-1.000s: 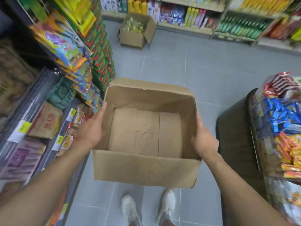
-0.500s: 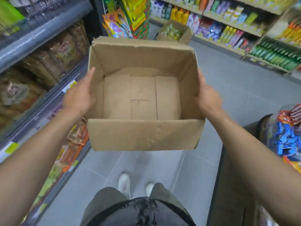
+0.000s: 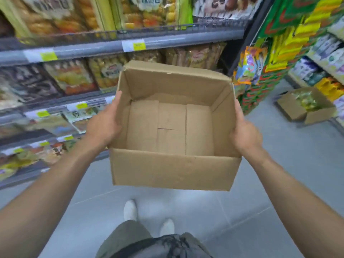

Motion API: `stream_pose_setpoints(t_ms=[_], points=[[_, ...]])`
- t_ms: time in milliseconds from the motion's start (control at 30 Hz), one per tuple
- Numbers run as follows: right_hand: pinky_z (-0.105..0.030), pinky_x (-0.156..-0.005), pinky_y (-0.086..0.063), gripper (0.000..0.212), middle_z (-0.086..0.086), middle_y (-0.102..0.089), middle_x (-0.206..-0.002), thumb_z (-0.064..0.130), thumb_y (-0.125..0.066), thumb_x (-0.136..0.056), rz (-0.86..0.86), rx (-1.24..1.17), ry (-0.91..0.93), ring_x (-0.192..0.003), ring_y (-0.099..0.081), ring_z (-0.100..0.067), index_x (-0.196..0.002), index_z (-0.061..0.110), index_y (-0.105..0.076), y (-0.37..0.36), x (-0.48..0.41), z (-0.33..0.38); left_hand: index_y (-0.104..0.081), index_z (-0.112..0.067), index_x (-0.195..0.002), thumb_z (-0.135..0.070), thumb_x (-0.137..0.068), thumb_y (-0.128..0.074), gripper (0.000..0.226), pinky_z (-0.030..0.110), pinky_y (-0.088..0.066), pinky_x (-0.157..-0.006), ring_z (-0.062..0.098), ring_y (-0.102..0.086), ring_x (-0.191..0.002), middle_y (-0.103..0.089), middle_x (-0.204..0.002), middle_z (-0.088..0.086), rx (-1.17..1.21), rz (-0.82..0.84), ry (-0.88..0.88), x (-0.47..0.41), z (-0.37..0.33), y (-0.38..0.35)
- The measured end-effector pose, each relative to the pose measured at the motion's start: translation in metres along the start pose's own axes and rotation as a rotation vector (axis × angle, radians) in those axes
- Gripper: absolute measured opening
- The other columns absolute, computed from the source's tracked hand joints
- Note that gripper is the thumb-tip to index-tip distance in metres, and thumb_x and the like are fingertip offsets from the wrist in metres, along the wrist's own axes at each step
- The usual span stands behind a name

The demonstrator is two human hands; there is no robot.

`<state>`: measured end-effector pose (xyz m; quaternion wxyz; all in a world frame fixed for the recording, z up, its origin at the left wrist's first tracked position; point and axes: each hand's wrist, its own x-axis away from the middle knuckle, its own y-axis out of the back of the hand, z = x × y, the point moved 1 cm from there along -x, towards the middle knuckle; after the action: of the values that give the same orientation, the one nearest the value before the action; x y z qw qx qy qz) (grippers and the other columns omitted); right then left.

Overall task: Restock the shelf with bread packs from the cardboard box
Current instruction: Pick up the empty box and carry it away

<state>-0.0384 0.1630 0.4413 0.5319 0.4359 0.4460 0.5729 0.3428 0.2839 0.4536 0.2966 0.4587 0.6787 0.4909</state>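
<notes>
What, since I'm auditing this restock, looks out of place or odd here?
The cardboard box, held between left hand and right hand, is empty. Another open box of goods sits on the aisle floor.

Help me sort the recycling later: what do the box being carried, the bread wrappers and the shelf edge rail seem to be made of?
Box: plain brown cardboard, matte, creased flaps, ragged rim. Bread wrappers: likely clear plastic film, glossy, since the contents show through beside printed labels. Shelf edge rail: smooth grey, slight sheen; plastic or painted metal, blur leaves it open.
</notes>
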Motion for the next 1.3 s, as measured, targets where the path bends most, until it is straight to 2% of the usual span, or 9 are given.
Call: stream_pose_setpoints(t_ms=[200,267,367,467,567,867,967,1067,1300], points=[[-0.044,-0.067,-0.052,0.110,-0.018,-0.067,-0.097,0.003,-0.052,-0.088,0.052,0.059,0.278,-0.075,-0.065,-0.036,-0.149,0.058,0.021,-0.020,0.014,0.125,0.000,-0.051,-0.158,-0.003,-0.087,-0.050,0.099,0.051,-0.053,-0.072,0.045,-0.066,-0.088,-0.068,-0.110,0.024,0.032,-0.108,0.261,0.084,0.114,0.040],[-0.044,-0.066,-0.050,0.109,-0.018,-0.069,-0.093,0.002,-0.051,-0.088,0.060,0.067,0.382,-0.074,-0.065,-0.036,-0.151,0.055,0.019,-0.025,0.030,0.170,-0.001,-0.052,-0.157,-0.005,-0.087,-0.051,0.098,0.048,-0.052,-0.069,0.045,-0.066,-0.086,-0.068,-0.109,0.022,0.045,-0.153,0.348,0.117,0.149,0.055],[-0.041,-0.064,-0.044,0.108,-0.024,-0.068,-0.110,0.003,-0.051,-0.088,0.090,0.058,0.536,-0.087,-0.069,-0.042,-0.151,0.055,0.020,-0.037,0.064,0.239,-0.003,-0.050,-0.158,-0.003,-0.085,-0.051,0.099,0.047,-0.050,-0.068,0.045,-0.066,-0.085,-0.068,-0.102,0.025,0.081,-0.212,0.487,0.171,0.205,0.077],[-0.043,-0.066,-0.043,0.112,-0.018,-0.069,-0.098,0.001,-0.053,-0.084,0.135,0.037,0.678,-0.090,-0.070,-0.038,-0.152,0.053,0.020,-0.057,0.109,0.317,-0.005,-0.049,-0.159,-0.002,-0.084,-0.051,0.099,0.045,-0.045,-0.070,0.048,-0.066,-0.093,-0.067,-0.114,0.026,0.064,-0.275,0.633,0.236,0.266,0.096],[-0.038,-0.060,-0.041,0.110,-0.010,-0.060,-0.079,0.000,-0.052,-0.087,0.159,0.063,0.779,-0.070,-0.064,-0.032,-0.153,0.051,0.021,-0.071,0.154,0.381,-0.005,-0.048,-0.159,-0.003,-0.084,-0.053,0.100,0.047,-0.048,-0.077,0.045,-0.065,-0.099,-0.065,-0.119,0.024,0.059,-0.315,0.721,0.294,0.313,0.111],[-0.033,-0.046,-0.041,0.112,-0.005,-0.056,-0.064,0.002,-0.053,-0.091,0.223,0.040,1.134,-0.051,-0.054,-0.024,-0.148,0.055,0.027,-0.126,0.326,0.584,-0.008,-0.044,-0.160,-0.003,-0.085,-0.051,0.096,0.048,-0.049,-0.073,0.046,-0.065,-0.094,-0.066,-0.118,0.022,0.023,-0.493,1.041,0.484,0.454,0.153],[-0.037,-0.053,-0.046,0.111,-0.005,-0.059,-0.066,0.004,-0.053,-0.091,0.259,0.031,1.241,-0.056,-0.058,-0.025,-0.147,0.057,0.026,-0.140,0.381,0.638,-0.011,-0.042,-0.160,-0.001,-0.086,-0.050,0.094,0.051,-0.051,-0.078,0.046,-0.064,-0.098,-0.064,-0.125,0.021,0.045,-0.557,1.145,0.538,0.480,0.158],[-0.039,-0.061,-0.048,0.105,-0.011,-0.067,-0.085,0.011,-0.055,-0.091,0.264,0.028,1.384,-0.073,-0.066,-0.034,-0.151,0.054,0.020,-0.153,0.434,0.685,-0.010,-0.041,-0.161,-0.002,-0.086,-0.050,0.094,0.049,-0.050,-0.077,0.046,-0.065,-0.096,-0.065,-0.126,0.022,0.061,-0.591,1.247,0.584,0.503,0.158],[-0.036,-0.060,-0.041,0.098,-0.006,-0.057,-0.084,0.017,-0.057,-0.095,0.295,0.043,1.597,-0.066,-0.049,-0.026,-0.156,0.048,0.014,-0.188,0.531,0.802,-0.008,-0.041,-0.161,-0.005,-0.085,-0.053,0.094,0.041,-0.044,-0.062,0.037,-0.058,-0.072,-0.067,-0.102,0.022,0.037,-0.646,1.466,0.646,0.576,0.170]])
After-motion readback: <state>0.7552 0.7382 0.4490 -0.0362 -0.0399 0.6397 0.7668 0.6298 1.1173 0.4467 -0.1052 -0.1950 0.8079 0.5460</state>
